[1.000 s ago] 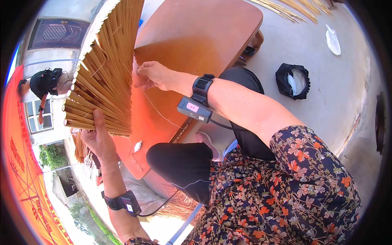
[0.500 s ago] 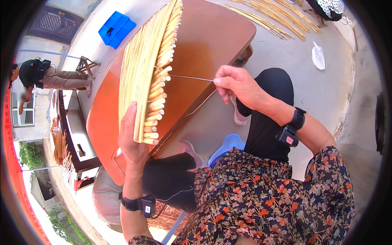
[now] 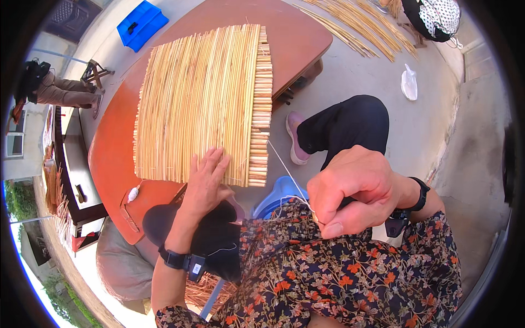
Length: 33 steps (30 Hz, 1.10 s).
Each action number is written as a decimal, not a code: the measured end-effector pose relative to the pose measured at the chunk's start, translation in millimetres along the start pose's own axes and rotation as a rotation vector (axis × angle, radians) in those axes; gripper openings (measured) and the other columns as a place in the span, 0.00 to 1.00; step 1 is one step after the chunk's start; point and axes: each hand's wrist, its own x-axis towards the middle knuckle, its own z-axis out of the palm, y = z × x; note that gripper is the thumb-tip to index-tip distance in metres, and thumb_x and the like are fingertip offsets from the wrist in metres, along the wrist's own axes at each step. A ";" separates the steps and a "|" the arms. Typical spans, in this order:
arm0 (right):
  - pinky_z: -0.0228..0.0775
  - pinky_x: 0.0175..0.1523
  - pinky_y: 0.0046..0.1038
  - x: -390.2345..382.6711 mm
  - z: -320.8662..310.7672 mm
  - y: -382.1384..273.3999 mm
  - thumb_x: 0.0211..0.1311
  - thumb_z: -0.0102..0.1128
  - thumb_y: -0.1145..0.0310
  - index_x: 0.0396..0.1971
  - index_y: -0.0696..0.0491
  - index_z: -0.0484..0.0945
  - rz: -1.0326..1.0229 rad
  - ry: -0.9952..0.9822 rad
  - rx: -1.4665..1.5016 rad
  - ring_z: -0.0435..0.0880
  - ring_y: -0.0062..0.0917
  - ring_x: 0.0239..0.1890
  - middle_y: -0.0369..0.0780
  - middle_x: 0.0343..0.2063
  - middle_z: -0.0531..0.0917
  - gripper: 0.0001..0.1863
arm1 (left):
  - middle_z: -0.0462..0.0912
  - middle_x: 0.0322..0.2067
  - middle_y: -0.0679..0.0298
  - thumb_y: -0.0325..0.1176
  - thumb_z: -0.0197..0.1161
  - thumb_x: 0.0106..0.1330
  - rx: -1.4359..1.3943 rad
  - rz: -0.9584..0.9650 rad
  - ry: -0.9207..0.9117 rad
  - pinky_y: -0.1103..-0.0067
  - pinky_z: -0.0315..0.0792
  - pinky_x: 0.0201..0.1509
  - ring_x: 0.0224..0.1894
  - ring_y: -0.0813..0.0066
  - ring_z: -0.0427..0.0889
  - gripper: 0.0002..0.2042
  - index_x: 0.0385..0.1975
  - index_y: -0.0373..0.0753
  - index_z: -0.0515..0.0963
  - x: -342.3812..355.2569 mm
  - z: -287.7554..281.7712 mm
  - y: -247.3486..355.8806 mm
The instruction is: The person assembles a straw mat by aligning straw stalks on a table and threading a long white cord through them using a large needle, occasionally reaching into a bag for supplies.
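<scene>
A mat of bundled pale straw stalks (image 3: 195, 104) lies over the orange-brown table (image 3: 115, 164), its right side showing stalk ends. My left hand (image 3: 205, 186) rests on the mat's near edge, fingers spread over the stalks and thumb lower at the edge. My right hand (image 3: 350, 191), low at the right above my lap, pinches a white thread (image 3: 287, 169) that runs taut to the mat's right edge. A small white spool-like object (image 3: 133, 193) sits on the table left of the mat.
A blue bin (image 3: 141, 24), another person's legs (image 3: 71, 95) and a folding stool (image 3: 94, 76) are left. Loose stalks (image 3: 355, 27), a white plastic bag (image 3: 409, 83) and a dotted bundle (image 3: 429, 16) are at upper right. A blue plastic object (image 3: 273, 199) is under my hands.
The mat has turned from upright and edge-on to lying face up. My right hand has moved down toward me, drawing the thread. My left hand's fingers have spread onto the mat's top.
</scene>
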 end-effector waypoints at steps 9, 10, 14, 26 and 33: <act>0.66 0.22 0.20 127.1 -38.7 75.6 0.65 0.51 0.70 0.28 0.55 0.70 0.194 0.287 0.488 0.72 0.16 0.16 0.36 0.17 0.75 0.07 | 0.78 0.47 0.51 0.41 0.56 0.68 -1.829 -0.203 0.034 0.88 0.73 0.23 0.19 0.83 0.76 0.20 0.49 0.29 0.73 66.4 -80.2 21.1; 0.66 0.22 0.20 129.0 -45.0 89.8 0.65 0.51 0.70 0.28 0.55 0.70 0.197 0.280 0.485 0.72 0.16 0.16 0.36 0.17 0.75 0.07 | 0.82 0.38 0.57 0.40 0.58 0.67 -1.777 -0.250 0.019 0.91 0.69 0.21 0.18 0.87 0.74 0.20 0.50 0.29 0.73 69.5 -80.7 25.3; 0.67 0.25 0.25 126.6 -72.5 125.9 0.61 0.56 0.69 0.25 0.54 0.72 0.236 0.504 0.578 0.73 0.18 0.18 0.34 0.17 0.74 0.08 | 0.74 0.20 0.72 0.36 0.60 0.66 -1.443 -0.474 0.075 0.92 0.57 0.17 0.16 0.90 0.65 0.15 0.45 0.31 0.76 71.1 -61.3 -3.0; 0.68 0.27 0.25 124.4 -80.8 155.6 0.61 0.57 0.68 0.24 0.54 0.72 0.334 0.722 0.477 0.73 0.21 0.18 0.35 0.17 0.74 0.09 | 0.78 0.25 0.71 0.30 0.63 0.63 -0.735 -0.571 0.484 0.90 0.62 0.20 0.21 0.90 0.69 0.06 0.34 0.35 0.83 58.5 -69.4 -56.3; 0.69 0.28 0.24 128.1 -83.2 159.9 0.62 0.56 0.66 0.23 0.53 0.72 0.361 0.765 0.357 0.74 0.21 0.18 0.35 0.19 0.75 0.10 | 0.76 0.24 0.73 0.30 0.65 0.61 -0.679 -0.663 0.716 0.90 0.63 0.31 0.25 0.91 0.68 0.06 0.32 0.33 0.81 53.3 -74.8 -71.2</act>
